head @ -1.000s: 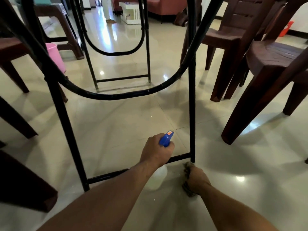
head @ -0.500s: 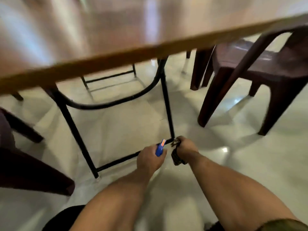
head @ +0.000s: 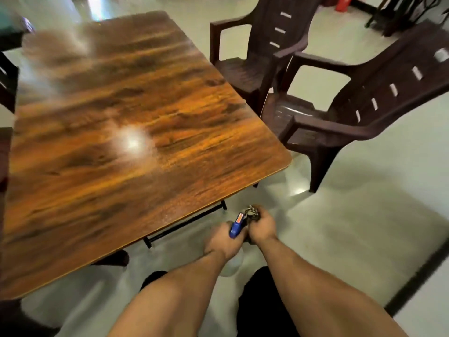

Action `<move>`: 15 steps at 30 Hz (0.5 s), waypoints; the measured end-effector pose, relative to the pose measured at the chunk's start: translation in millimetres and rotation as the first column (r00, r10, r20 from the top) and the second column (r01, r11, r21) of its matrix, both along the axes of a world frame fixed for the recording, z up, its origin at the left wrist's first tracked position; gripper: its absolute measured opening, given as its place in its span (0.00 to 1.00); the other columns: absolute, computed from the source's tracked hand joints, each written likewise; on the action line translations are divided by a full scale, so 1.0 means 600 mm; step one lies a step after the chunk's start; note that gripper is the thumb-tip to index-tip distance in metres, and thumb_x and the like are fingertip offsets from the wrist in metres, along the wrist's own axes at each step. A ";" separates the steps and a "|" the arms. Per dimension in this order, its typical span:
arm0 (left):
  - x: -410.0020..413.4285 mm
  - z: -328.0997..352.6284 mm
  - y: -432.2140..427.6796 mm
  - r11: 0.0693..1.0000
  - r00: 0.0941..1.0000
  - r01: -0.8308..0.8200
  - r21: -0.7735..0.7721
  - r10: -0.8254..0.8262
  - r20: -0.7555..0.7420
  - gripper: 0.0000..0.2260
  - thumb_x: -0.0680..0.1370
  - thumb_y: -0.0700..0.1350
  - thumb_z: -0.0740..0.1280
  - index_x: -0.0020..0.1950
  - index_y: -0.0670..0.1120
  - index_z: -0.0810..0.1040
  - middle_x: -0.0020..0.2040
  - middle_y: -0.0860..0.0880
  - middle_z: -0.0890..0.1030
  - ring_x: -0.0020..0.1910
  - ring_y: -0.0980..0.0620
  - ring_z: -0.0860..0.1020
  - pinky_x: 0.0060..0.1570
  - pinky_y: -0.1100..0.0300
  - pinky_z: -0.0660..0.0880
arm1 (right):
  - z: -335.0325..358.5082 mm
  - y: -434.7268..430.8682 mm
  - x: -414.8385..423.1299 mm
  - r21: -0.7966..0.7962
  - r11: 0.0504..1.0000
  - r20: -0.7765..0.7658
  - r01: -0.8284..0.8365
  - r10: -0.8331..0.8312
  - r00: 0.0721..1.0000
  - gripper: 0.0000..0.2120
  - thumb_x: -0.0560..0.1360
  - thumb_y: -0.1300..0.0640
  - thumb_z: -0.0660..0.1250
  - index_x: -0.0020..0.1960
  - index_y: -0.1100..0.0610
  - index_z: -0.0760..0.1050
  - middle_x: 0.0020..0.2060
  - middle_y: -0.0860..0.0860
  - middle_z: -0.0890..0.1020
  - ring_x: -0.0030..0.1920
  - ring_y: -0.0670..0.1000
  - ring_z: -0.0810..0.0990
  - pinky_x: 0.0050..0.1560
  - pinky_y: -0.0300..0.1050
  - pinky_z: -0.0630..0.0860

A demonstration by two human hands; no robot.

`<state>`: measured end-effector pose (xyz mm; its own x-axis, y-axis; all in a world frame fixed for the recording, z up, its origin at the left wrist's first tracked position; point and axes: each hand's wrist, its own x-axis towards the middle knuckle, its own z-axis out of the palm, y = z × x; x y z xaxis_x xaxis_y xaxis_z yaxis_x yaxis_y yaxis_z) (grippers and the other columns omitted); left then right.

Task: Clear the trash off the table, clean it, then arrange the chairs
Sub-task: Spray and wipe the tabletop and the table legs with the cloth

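A glossy wooden table (head: 136, 122) fills the left of the view, its top bare. My left hand (head: 222, 242) is shut on a spray bottle (head: 237, 228) with a blue trigger head; its pale body shows below my wrist. Beside it my right hand (head: 262, 227) clutches a dark crumpled cloth (head: 251, 212). Both hands hang low over the floor, just off the table's near right corner. Two dark brown plastic armchairs stand to the right, one near (head: 352, 113) and one farther back (head: 262, 49).
Black metal table legs (head: 184, 224) show under the near edge. More dark chair parts sit at the left edge (head: 6, 81) and bottom left. A red object (head: 342, 3) stands at the far right. The pale tiled floor (head: 364, 215) spreads to the right.
The view has risen from under the table to above its top. Both hands lifted off the floor and drew together, still holding the spray bottle and the cloth.
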<state>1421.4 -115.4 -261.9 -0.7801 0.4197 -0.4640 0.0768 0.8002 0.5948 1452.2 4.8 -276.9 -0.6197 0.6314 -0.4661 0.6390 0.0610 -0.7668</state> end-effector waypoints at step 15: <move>-0.098 0.430 0.203 0.930 0.925 -0.263 0.256 0.319 -0.209 0.15 0.71 0.53 0.64 0.29 0.46 0.69 0.27 0.50 0.73 0.29 0.46 0.72 0.32 0.55 0.69 | 0.330 0.217 -0.066 0.156 0.970 -0.137 0.184 -0.163 0.977 0.25 0.78 0.63 0.66 0.74 0.57 0.68 0.70 0.57 0.72 0.70 0.58 0.71 0.71 0.47 0.64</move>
<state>1362.7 6.5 -3.7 -0.9595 0.2264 -0.1675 0.0248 0.6604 0.7505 1412.3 135.2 -79.0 -0.5393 0.7970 -0.2720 0.5529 0.0914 -0.8282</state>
